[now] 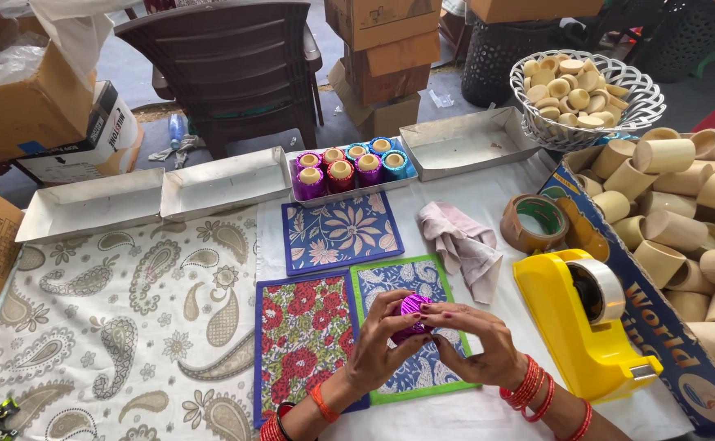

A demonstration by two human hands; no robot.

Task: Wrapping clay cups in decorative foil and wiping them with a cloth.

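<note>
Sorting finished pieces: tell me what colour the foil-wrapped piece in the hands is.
Shiny purple foil-wrapped piece, clearest in the head view.

A small craft workshop, by the look of it: stacked cardboard boxes (383,57) at the top, a box of plain wooden cups (684,237) at right, metal trays (227,184) and a tape dispenser (586,322) on the cloth-covered counter (112,310).

Left hand (376,349) and right hand (476,343) raised together above green-edged mat (410,282), fingertips meeting, curled closed round small purple foil piece (411,314). Both wrists bent inward, red bangles on each, forearms entering from mat's near side.
</note>
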